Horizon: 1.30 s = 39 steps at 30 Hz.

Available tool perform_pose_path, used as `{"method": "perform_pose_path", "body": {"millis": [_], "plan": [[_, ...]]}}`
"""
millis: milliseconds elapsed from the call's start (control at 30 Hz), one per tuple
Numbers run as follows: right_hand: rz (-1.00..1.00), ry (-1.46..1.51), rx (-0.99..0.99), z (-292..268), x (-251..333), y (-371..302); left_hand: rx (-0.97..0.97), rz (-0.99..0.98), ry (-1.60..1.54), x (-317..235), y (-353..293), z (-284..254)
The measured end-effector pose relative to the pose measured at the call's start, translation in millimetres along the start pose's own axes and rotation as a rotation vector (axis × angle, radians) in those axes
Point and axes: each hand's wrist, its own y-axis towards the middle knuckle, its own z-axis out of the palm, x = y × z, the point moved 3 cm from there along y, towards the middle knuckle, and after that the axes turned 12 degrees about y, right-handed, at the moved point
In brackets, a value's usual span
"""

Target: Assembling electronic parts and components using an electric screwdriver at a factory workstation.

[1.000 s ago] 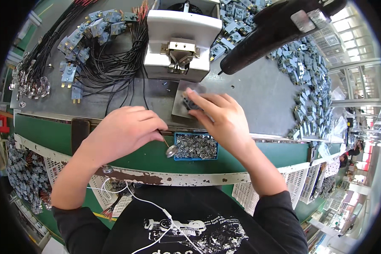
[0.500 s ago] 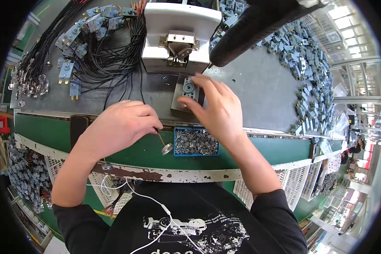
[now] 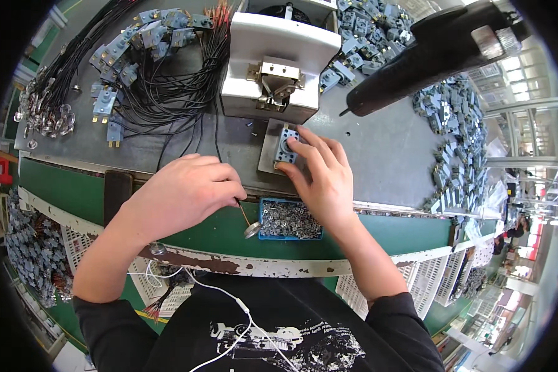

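My left hand (image 3: 189, 193) is closed in a pinch on a thin wire (image 3: 244, 215). From the wire's lower end hangs a round metal piece (image 3: 252, 230), beside the blue tray (image 3: 291, 238) of small metal parts. My right hand (image 3: 326, 173) has its thumb and fingers around a blue-grey switch block (image 3: 284, 149) with a round centre. That block sits on a small metal plate (image 3: 268, 144) on the bench, in front of a white-and-grey fixture (image 3: 279, 40) with a metal clamp. The fingers hide the block's right side.
A black powered screwdriver (image 3: 425, 65) hangs above the bench, tip pointing down-left. Loose blue-grey switch blocks (image 3: 456, 136) are heaped along the right. At the left lie wired switches (image 3: 105, 102), black cables (image 3: 180, 93) and wires with round metal ends (image 3: 49, 121).
My right hand has closed its fingers and thumb around the switch block, which has turned slightly. My left hand still pinches the wire. The whole view has shifted, the screwdriver showing more fully.
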Motion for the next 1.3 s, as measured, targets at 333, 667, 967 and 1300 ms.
{"method": "perform_pose_path", "body": {"millis": [333, 667, 967, 1300], "plan": [[-0.163, 0.318, 0.243, -44, 75, 11, -0.19, 0.097, -0.026, 6, 10, 1], [0.348, 0.536, 0.618, -56, 22, -4, -0.163, 0.182, 0.025, -22, 29, -9], [0.694, 0.801, 0.168, -43, 16, -16, -0.245, 0.001, 0.213, -31, 25, -27], [0.498, 1.076, -0.206, -20, 28, -12, -0.274, -0.085, -0.377, -33, 26, -6]]}}
